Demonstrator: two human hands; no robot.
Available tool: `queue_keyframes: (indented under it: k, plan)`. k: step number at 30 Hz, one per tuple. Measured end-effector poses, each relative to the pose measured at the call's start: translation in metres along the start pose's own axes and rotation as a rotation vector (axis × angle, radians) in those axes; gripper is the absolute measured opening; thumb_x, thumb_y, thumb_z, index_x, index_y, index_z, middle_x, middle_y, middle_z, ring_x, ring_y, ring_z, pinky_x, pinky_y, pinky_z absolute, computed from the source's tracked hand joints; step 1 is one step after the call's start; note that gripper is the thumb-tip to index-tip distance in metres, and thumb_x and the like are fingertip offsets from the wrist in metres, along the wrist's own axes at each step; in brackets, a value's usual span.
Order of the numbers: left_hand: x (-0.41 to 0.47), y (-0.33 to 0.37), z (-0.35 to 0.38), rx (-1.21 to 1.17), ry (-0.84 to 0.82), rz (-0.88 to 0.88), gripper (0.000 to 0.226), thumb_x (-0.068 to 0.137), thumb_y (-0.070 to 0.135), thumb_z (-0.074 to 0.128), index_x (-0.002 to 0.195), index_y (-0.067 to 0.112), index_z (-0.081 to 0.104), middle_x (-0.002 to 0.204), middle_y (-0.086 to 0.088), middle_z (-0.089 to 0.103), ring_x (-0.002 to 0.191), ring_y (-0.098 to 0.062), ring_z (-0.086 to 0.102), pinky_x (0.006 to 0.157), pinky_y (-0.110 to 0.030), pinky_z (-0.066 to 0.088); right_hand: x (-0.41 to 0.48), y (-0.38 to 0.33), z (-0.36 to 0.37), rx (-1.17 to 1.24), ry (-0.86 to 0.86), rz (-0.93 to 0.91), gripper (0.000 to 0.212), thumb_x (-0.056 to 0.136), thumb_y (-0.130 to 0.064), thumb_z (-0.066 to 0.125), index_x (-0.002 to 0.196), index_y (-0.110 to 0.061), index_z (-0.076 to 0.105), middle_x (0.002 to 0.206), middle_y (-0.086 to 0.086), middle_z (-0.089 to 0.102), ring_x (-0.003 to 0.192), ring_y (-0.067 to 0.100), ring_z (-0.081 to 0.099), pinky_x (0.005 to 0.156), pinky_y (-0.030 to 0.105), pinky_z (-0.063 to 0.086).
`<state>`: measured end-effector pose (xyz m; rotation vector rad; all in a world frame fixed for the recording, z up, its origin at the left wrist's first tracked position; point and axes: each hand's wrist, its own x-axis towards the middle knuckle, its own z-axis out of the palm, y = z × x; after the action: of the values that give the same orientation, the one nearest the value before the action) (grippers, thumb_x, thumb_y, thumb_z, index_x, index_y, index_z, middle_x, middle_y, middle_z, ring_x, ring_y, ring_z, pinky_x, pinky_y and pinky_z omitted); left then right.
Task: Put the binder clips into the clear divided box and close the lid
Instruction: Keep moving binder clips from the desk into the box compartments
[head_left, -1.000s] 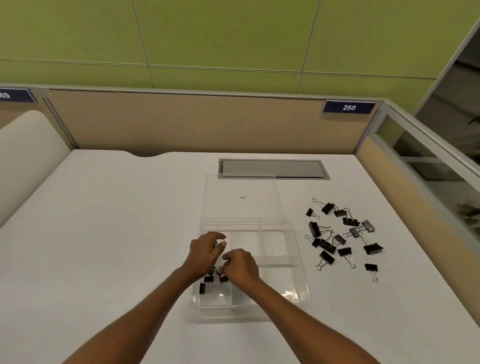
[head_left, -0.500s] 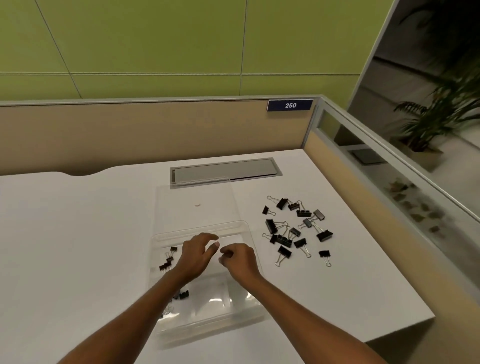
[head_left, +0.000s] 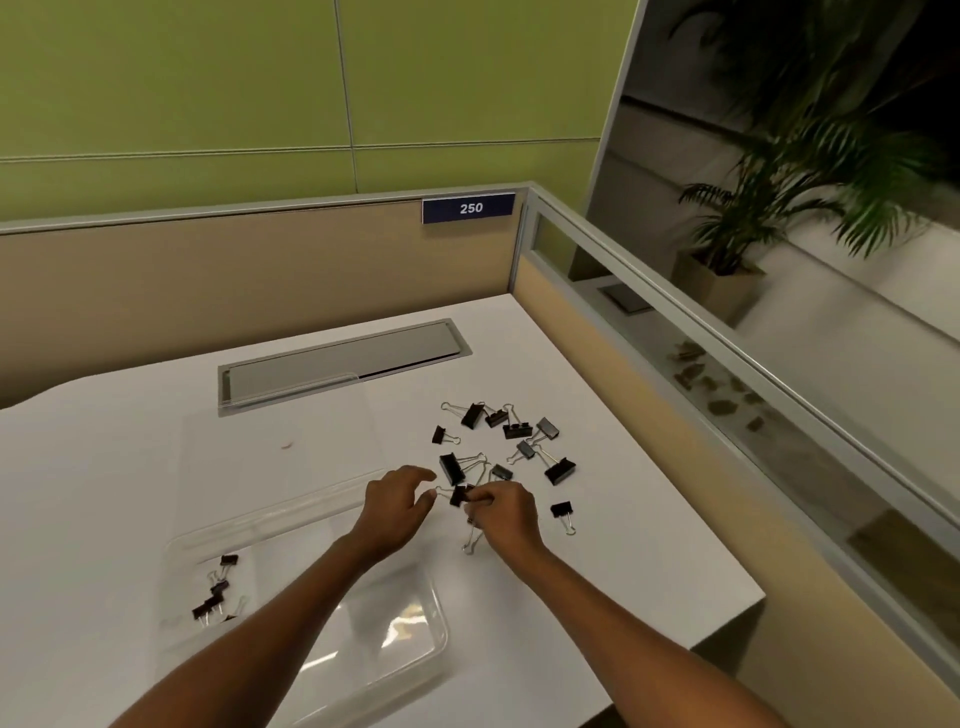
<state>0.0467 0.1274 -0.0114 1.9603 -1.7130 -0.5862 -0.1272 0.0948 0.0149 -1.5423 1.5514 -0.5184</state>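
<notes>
The clear divided box (head_left: 437, 621) lies at the front of the white desk, partly under my forearms. Its lid (head_left: 280, 467) is folded open flat behind it. Several black binder clips (head_left: 213, 597) rest in its left compartment. A loose pile of binder clips (head_left: 514, 430) is spread on the desk to the right of the box. My right hand (head_left: 506, 514) is at the near edge of the pile, fingers closed on a black binder clip (head_left: 458, 494). My left hand (head_left: 397, 512) hovers just left of that clip with fingers apart, holding nothing.
A grey cable hatch (head_left: 343, 364) is set into the desk behind the lid. Beige partitions (head_left: 260, 270) wall the back, and a glass-topped one (head_left: 727, 400) runs along the right. The desk's corner edge (head_left: 748, 603) is close on the right.
Both hands left the box and moved right to the loose pile. My right hand has closed on a clip there. The camera has swung to the right.
</notes>
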Motion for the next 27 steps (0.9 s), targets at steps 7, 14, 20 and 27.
queue_keyframes:
  k: [7,14,20,27]
  plan:
    - [0.033,0.014,0.017,0.300,-0.029,0.019,0.030,0.090,0.017,0.054,0.119,0.025,0.059,0.122,0.001,0.062,0.118,-0.026,0.047,0.091,-0.042,0.031,0.029,0.033,-0.032,-0.020,0.118,0.107,0.012,0.082,-0.011,0.069,0.092,-0.013,0.075,0.090,0.006,0.074,0.085,0.021,0.069,0.068,0.023,0.050]
    - [0.053,0.026,0.026,0.386,-0.105,0.125,0.032,0.082,0.014,0.061,0.112,0.027,0.062,0.111,0.003,0.065,0.110,-0.026,0.047,0.079,-0.035,0.025,0.047,0.068,-0.054,-0.049,0.238,0.191,0.020,0.085,-0.006,0.064,0.104,-0.011,0.071,0.105,0.008,0.072,0.098,0.025,0.066,0.081,0.030,0.053]
    - [0.067,0.024,0.036,0.480,-0.136,0.201,0.036,0.058,0.013,0.079,0.091,0.024,0.069,0.084,0.000,0.066,0.085,-0.029,0.052,0.069,-0.033,0.026,0.053,0.088,-0.072,0.013,0.302,0.253,0.024,0.085,-0.001,0.066,0.109,-0.005,0.068,0.099,0.011,0.072,0.087,0.022,0.067,0.079,0.032,0.056]
    - [0.072,0.021,0.045,0.650,-0.178,0.226,0.037,0.038,0.021,0.086,0.069,0.025,0.066,0.066,0.002,0.059,0.067,-0.026,0.051,0.061,-0.031,0.028,0.052,0.105,-0.074,-0.094,0.235,0.276,0.045,0.079,-0.019,0.077,0.120,-0.007,0.063,0.120,0.013,0.066,0.109,0.026,0.064,0.085,0.032,0.051]
